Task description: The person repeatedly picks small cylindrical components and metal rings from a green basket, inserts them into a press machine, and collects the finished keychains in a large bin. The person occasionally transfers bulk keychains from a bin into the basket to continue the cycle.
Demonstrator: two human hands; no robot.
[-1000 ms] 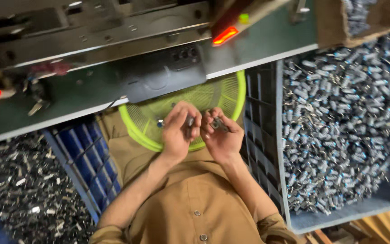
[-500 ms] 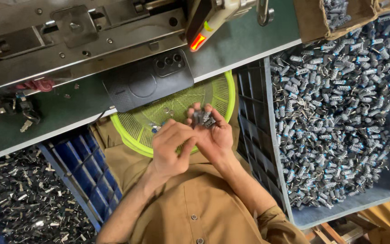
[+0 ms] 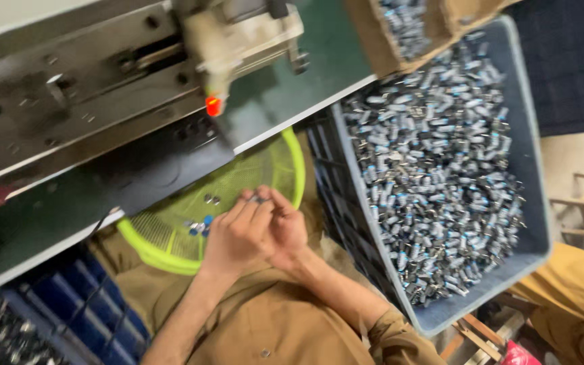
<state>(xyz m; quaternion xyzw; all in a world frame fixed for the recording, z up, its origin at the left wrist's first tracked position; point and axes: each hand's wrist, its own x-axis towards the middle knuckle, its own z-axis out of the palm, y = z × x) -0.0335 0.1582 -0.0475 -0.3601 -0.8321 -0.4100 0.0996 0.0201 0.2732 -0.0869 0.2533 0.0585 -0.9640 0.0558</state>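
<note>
As the view swings rightward compared with a second ago, bringing far more of the big grey crate (image 3: 535, 223) into frame, the person's two hands have drawn closer over the lime-green basket (image 3: 295, 169) and now press together. The left hand (image 3: 234, 233) lies across the right hand (image 3: 285, 233), fingers curled inward, and between the fingertips a small cluster of metal parts (image 3: 258, 199) is pinched; a moment earlier the hands were slightly apart, each working at those pieces. That closing-up reads as a gathering or fitting of the pieces just above the basket.

A few loose parts (image 3: 201, 225), some with blue ends, rest on the basket's mesh floor beside the left hand. The grey crate, well to the right of the hands, is heaped with silver and blue cylindrical components. Above it a brown cardboard box (image 3: 366, 40) sits at the edge of the green tabletop (image 3: 272, 101), holding more of the same. A grey machine (image 3: 103, 74) fills the tabletop's far side, with a small glowing red lamp (image 3: 213, 106) beneath a pale housing. A dark blue crate (image 3: 82, 304) shows at lower left. No label can be made out on any container.
</note>
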